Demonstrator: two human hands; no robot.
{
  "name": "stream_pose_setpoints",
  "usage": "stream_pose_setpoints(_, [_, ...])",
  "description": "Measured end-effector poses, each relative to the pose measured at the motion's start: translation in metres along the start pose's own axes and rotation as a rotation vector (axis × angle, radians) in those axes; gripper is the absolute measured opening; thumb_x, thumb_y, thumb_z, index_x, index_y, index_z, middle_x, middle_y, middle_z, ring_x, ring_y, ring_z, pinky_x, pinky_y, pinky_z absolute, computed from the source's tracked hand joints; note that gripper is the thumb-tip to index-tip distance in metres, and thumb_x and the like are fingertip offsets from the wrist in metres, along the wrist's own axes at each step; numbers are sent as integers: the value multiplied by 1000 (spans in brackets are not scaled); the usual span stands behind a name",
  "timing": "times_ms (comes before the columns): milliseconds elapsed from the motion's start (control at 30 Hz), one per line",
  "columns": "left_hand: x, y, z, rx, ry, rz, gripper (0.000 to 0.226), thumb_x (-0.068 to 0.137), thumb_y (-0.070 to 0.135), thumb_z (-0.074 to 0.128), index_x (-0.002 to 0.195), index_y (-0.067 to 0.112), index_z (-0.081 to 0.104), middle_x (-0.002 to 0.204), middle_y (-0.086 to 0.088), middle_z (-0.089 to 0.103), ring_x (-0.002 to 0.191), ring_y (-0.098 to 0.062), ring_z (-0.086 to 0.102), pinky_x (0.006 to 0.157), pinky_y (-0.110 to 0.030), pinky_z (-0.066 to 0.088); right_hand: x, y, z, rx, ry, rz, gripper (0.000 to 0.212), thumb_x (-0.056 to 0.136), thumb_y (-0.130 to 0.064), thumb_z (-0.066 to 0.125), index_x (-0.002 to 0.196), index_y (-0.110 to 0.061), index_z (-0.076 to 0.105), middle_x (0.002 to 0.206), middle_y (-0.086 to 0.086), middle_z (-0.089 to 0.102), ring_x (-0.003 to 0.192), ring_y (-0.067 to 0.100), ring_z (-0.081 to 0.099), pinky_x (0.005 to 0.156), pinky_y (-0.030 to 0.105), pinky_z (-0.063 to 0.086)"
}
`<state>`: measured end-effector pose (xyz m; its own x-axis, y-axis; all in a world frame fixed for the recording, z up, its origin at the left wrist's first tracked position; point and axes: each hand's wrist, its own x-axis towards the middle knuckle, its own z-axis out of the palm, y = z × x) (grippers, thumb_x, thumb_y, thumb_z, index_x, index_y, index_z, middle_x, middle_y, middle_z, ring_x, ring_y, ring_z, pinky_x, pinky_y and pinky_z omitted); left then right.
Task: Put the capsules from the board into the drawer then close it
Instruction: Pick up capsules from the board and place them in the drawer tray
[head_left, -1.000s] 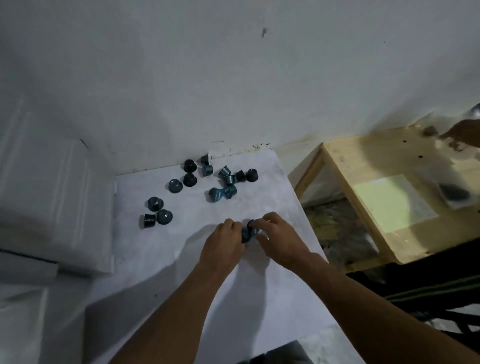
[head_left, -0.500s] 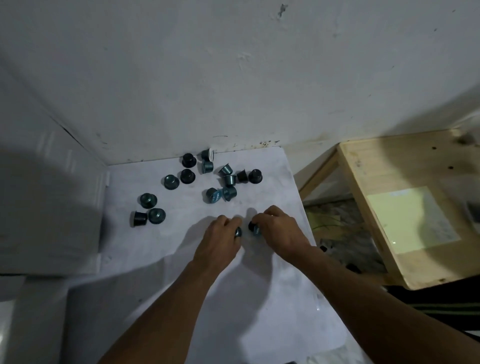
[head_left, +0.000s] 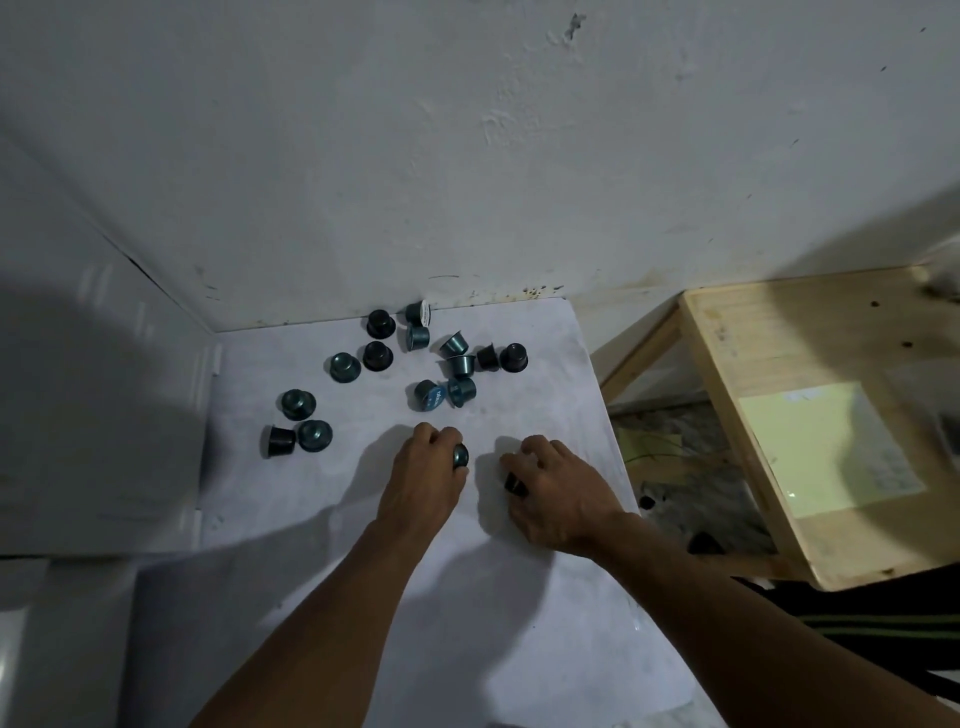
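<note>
Capsules (head_left: 460, 365) lie scattered over the far half of the white board (head_left: 363, 597), which has a wooden table (head_left: 831, 338) to its right. Nearer, the left hand (head_left: 423, 483) has its fingers (head_left: 427, 434) curled round a teal capsule (head_left: 460, 456). The right hand (head_left: 563, 493) pinches a dark capsule (head_left: 514, 484). Both hands are low over the board.

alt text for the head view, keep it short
Two bare hands each hold a capsule over a white board: the left hand a teal capsule, the right hand a black capsule. Other capsules lie scattered beyond them near the wall; a wooden table stands at right.
</note>
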<state>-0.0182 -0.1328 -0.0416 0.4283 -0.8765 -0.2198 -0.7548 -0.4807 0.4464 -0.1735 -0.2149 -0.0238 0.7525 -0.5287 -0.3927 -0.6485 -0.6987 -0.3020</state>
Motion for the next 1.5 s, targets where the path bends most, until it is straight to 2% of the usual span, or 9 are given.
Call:
stream_pose_setpoints(133, [2, 3, -2, 16, -13, -2, 37, 89, 21, 62, 124, 19, 53, 118, -6, 46, 102, -18, 54, 90, -21, 44, 3, 3, 4, 50, -30, 13, 38, 94, -33, 46, 129, -19, 43, 122, 10, 44, 102, 24, 50, 89, 36, 51])
stream_pose_setpoints(467, [-3, -4, -9, 5, -18, 29, 30, 84, 34, 67, 100, 15, 51, 99, -6, 52, 89, -22, 55, 75, -27, 44, 6, -1, -4, 180, -35, 119, 45, 85, -38, 64, 124, -25, 44, 116, 6, 50, 100, 28, 55, 86, 37, 50])
stream_pose_setpoints(600, [-4, -7, -18, -5, 7, 37, 28, 82, 31, 68, 81, 17, 44, 84, -5, 58, 77, -17, 50, 66, -26, 39, 5, -4, -6, 222, 19, 143, 44, 86, -26, 66, 127, -24, 49, 120, 7, 45, 105, 28, 53, 95, 33, 47])
stream_pose_setpoints(700, [-10, -6, -26, -91, 17, 26, 21, 79, 23, 68, 90, 16, 51, 91, -5, 59, 84, -20, 54, 70, -26, 41, 2, -10, -11, 233, 59, 123, 44, 89, -23, 62, 130, -24, 49, 123, 6, 43, 106, 25, 52, 95, 28, 46])
stream_pose_setpoints(833, [-25, -9, -41, -166, 84, 8, 51, 79, 21, 71, 126, 14, 53, 117, -3, 57, 108, -19, 55, 93, -28, 45, -5, -22, -25, 230, 162, 47, 40, 92, -27, 57, 131, -26, 51, 119, 5, 50, 100, 20, 55, 89, 24, 48])
stream_pose_setpoints(967, [-51, -8, -58, -239, 192, -3, 45, 76, 20, 74, 118, 15, 59, 110, -1, 59, 98, -14, 57, 83, -17, 43, -16, -36, -41, 261, 231, -22, 48, 87, -28, 65, 132, -23, 48, 121, 5, 55, 104, 19, 58, 90, 22, 46])
stream_pose_setpoints(1133, [-100, 0, -71, -405, 349, -66, 41, 70, 19, 79, 108, 19, 64, 101, 2, 64, 92, -14, 61, 85, -37, 55, -45, -56, -54, 307, 354, -123, 47, 79, -27, 74, 122, -17, 58, 116, 8, 60, 93, 22, 60, 85, 28, 48])
stream_pose_setpoints(1333, [-171, 9, -81, -502, 494, -151, 44, 72, 16, 79, 113, 19, 61, 103, 2, 68, 91, -12, 65, 86, -36, 56, -86, -84, -49, 405, 399, -244, 52, 77, -22, 76, 125, -16, 57, 121, 4, 59, 101, 21, 61, 89, 26, 47])
stream_pose_setpoints(1500, [-233, 7, -87, -495, 530, -246, 39, 75, 21, 78, 109, 22, 60, 101, 4, 68, 89, -12, 66, 82, -33, 57, -117, -118, -38, 404, 371, -352, 48, 75, -20, 78, 118, -13, 59, 115, 8, 61, 97, 23, 61, 91, 39, 51])
